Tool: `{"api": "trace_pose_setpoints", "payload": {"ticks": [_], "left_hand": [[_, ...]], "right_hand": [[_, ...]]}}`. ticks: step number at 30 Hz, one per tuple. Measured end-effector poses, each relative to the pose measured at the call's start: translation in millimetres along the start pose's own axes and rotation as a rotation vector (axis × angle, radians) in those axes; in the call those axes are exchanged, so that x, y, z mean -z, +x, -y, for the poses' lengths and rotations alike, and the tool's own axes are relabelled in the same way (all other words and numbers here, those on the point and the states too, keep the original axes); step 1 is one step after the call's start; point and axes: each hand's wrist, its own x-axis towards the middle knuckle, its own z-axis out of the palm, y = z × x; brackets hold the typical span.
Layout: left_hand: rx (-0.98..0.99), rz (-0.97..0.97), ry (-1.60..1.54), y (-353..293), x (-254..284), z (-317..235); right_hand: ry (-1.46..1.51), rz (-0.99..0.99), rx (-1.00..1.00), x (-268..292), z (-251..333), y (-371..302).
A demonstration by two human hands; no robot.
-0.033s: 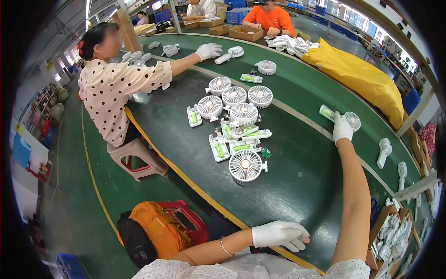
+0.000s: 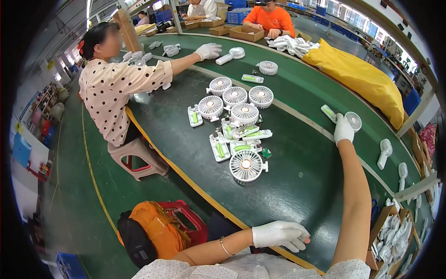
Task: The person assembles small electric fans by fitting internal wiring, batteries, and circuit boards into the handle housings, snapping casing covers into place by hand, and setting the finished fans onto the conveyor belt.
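Here, at frame right, the right hand [image 2: 344, 128] is touching a fan [image 2: 354, 122], probably light and best rim-held, grip unclear; the left hand [image 2: 279, 234] is hanging empty.

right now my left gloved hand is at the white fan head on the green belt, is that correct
Not the left: the head view shows your right gloved hand at the white fan head on the green belt.
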Motion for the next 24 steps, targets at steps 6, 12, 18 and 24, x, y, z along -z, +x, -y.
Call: {"api": "trace_pose_setpoints", "payload": {"ticks": [6,12,18,24], "left_hand": [[-0.026,0.074,-0.076,11.1,9.7,15.4],[-0.127,0.037,-0.128,17.1,18.7,26.8],[-0.615,-0.391,0.435,20.8,-7.8,32.3],[-0.779,-0.568,1.6,34.0,-33.1,40.6]], "right_hand": [[0.362,-0.177,-0.176,25.1,-41.5,-37.9],[0.755,-0.24,-0.027,88.5,-23.3,-156.3],[0.864,-0.088,0.09,144.0,10.1,-309.3],[1.386,-0.014,-0.245,146.2,20.8,-383.9]]}}
